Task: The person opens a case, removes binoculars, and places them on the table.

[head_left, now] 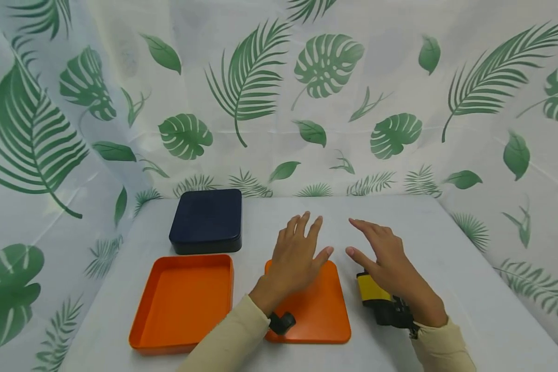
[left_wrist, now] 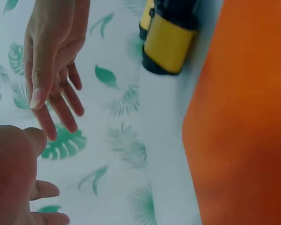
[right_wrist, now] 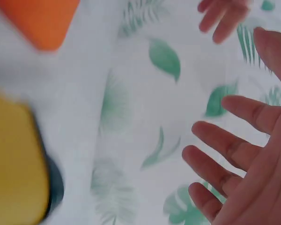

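Observation:
My left hand [head_left: 295, 256], fingers spread and nothing in it, hovers over a flat orange lid [head_left: 316, 315] in the head view. To its right, my right hand [head_left: 388, 256] is held up with its thumb apart from the straight fingers, also holding nothing. Below the right hand are yellow and black binoculars [head_left: 372, 289], partly covered by it in the head view. The left wrist view shows the binoculars' yellow barrel [left_wrist: 168, 44] beside the orange lid. In the right wrist view, the right fingers [right_wrist: 215, 164] are extended and apart from the binoculars [right_wrist: 14, 159].
An orange open box [head_left: 181, 305] lies left of the lid, its inside bare. Behind it sits a closed dark navy box [head_left: 206, 219]. A leaf-patterned white cloth [head_left: 260, 155] hangs round the back and sides of the white table [head_left: 400, 217].

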### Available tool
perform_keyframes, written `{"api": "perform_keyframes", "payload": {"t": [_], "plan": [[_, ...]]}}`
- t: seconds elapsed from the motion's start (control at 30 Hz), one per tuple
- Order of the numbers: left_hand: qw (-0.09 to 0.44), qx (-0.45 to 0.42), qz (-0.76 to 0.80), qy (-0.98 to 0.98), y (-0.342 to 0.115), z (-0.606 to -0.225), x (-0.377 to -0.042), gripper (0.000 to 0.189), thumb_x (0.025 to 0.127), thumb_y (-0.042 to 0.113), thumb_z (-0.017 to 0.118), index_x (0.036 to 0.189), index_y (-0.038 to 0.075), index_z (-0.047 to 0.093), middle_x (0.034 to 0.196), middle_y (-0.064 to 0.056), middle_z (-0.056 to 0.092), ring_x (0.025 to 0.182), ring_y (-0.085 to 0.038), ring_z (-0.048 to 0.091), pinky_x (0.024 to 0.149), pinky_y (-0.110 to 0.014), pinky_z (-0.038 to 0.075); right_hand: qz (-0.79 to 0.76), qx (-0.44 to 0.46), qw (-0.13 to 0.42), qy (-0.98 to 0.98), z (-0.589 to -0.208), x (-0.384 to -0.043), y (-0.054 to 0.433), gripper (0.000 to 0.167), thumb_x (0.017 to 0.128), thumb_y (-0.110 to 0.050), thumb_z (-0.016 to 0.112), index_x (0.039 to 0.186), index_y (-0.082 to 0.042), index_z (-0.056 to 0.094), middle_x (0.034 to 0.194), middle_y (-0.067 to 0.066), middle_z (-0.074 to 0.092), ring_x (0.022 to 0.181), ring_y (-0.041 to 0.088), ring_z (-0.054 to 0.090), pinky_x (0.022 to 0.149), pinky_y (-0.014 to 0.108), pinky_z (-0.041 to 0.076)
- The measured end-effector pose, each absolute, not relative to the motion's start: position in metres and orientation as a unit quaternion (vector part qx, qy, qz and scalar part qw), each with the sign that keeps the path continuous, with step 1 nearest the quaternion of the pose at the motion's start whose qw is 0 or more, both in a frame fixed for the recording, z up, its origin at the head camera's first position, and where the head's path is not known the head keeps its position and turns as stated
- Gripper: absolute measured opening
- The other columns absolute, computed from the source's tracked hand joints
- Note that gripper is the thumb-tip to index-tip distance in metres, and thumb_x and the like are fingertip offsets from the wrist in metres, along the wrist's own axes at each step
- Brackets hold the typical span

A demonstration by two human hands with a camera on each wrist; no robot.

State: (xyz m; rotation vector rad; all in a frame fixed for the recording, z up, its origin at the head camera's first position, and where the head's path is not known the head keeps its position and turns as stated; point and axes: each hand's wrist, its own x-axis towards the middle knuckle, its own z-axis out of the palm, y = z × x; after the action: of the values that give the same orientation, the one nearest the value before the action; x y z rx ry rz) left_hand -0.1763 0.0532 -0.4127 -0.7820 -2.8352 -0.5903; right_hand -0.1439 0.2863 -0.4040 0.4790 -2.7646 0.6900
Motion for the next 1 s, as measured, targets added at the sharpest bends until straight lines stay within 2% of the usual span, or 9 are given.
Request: {"api": "perform_keyframes", "payload": {"t": [0.27, 0.47, 0.6, 0.73, 0.87, 1.0], "plan": [[0.041, -0.226, -0.157, -0.961, 0.018, -0.42, -0.194, 0.072, 0.113, 0.053, 0.041, 0.171, 0.014, 0.023, 0.179, -0.018, 0.014, 0.166, -0.039, 0.014, 0.131, -0.056, 0.024, 0.225, 0.18, 0.106, -0.952, -0.414, -0.174, 0.243, 0.074, 0.105, -0.041, 0.065, 0.168, -0.017, 0.035, 0.17, 0.021, 0.038, 0.149, 0.049, 0.038, 0.115, 0.076, 0.026], [0.023, -0.193, -0.141, -0.971, -0.015, -0.422, -0.206, 0.074, 0.113, 0.053, 0.042, 0.171, 0.012, 0.021, 0.179, -0.02, 0.009, 0.166, -0.043, 0.009, 0.132, -0.059, 0.02, 0.218, 0.182, 0.099, -0.954, -0.423, -0.196, 0.212, 0.077, 0.104, -0.044, 0.066, 0.168, -0.017, 0.033, 0.172, 0.022, 0.033, 0.154, 0.052, 0.033, 0.12, 0.078, 0.022], [0.012, -0.174, -0.138, -0.975, -0.04, -0.421, -0.214, 0.076, 0.113, 0.053, 0.042, 0.171, 0.01, 0.02, 0.178, -0.023, 0.008, 0.166, -0.047, 0.007, 0.132, -0.061, 0.018, 0.239, 0.193, 0.099, -0.947, -0.427, -0.208, 0.191, 0.076, 0.105, -0.045, 0.065, 0.168, -0.015, 0.034, 0.17, 0.022, 0.037, 0.15, 0.051, 0.039, 0.118, 0.076, 0.027], [0.006, -0.147, -0.153, -0.977, -0.065, -0.419, -0.225, 0.078, 0.112, 0.052, 0.045, 0.17, 0.006, 0.022, 0.176, -0.028, 0.01, 0.164, -0.05, 0.007, 0.131, -0.064, 0.018, 0.268, 0.196, 0.11, -0.937, -0.429, -0.22, 0.169, 0.073, 0.105, -0.046, 0.065, 0.165, -0.012, 0.04, 0.158, 0.021, 0.052, 0.139, 0.047, 0.051, 0.114, 0.07, 0.037], [0.006, -0.123, -0.175, -0.977, -0.091, -0.417, -0.238, 0.078, 0.111, 0.051, 0.049, 0.167, 0.001, 0.027, 0.17, -0.035, 0.02, 0.16, -0.054, 0.017, 0.127, -0.069, 0.022, 0.306, 0.18, 0.112, -0.928, -0.431, -0.233, 0.145, 0.068, 0.103, -0.044, 0.069, 0.158, -0.009, 0.049, 0.14, 0.02, 0.063, 0.124, 0.038, 0.061, 0.108, 0.059, 0.048], [0.014, -0.101, -0.182, -0.978, -0.114, -0.415, -0.25, 0.078, 0.11, 0.052, 0.05, 0.163, -0.003, 0.032, 0.161, -0.038, 0.03, 0.15, -0.055, 0.029, 0.12, -0.069, 0.031, 0.348, 0.173, 0.093, -0.917, -0.432, -0.243, 0.123, 0.064, 0.102, -0.041, 0.072, 0.154, -0.01, 0.052, 0.131, 0.017, 0.064, 0.114, 0.033, 0.067, 0.099, 0.049, 0.056]]}}
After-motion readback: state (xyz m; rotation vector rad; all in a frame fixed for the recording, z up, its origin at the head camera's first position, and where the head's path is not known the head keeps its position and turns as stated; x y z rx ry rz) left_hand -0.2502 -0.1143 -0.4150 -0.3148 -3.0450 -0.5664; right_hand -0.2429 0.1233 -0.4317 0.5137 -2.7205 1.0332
